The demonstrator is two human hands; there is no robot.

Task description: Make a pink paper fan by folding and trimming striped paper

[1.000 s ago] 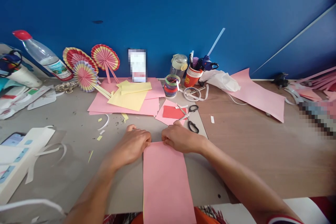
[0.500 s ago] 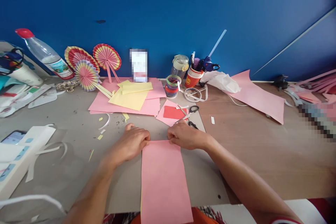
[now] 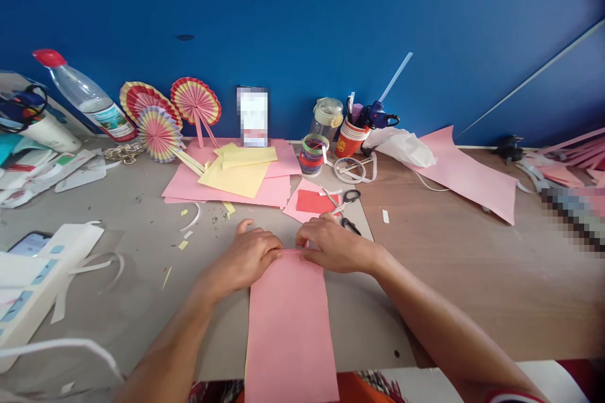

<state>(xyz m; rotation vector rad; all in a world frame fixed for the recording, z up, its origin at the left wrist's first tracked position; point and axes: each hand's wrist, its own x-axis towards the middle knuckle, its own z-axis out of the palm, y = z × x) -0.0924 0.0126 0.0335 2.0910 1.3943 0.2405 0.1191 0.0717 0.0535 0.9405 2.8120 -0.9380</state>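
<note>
A long pink paper strip [image 3: 289,327] lies lengthwise before me, its near end reaching past the table edge, with a thin yellow edge showing along its left side. At its far edge, which looks narrowly folded, my left hand [image 3: 250,258] pinches the left part between thumb and fingers. My right hand [image 3: 338,244] grips the same edge further right, thumb on the paper and fingers curled over. Just beyond my right hand are scissors [image 3: 350,196], lying across a red paper piece [image 3: 314,201].
Finished paper fans [image 3: 196,102] lean near the blue wall, beside pink sheets [image 3: 227,192] and yellow paper [image 3: 236,177]. Behind stand a phone [image 3: 254,116], a jar [image 3: 312,154] and a red cup [image 3: 350,138] of tools. A power strip [image 3: 57,264] lies left.
My left hand has slid right along the paper's far edge, nearer to my right hand. The strip's near end has swung slightly left.
</note>
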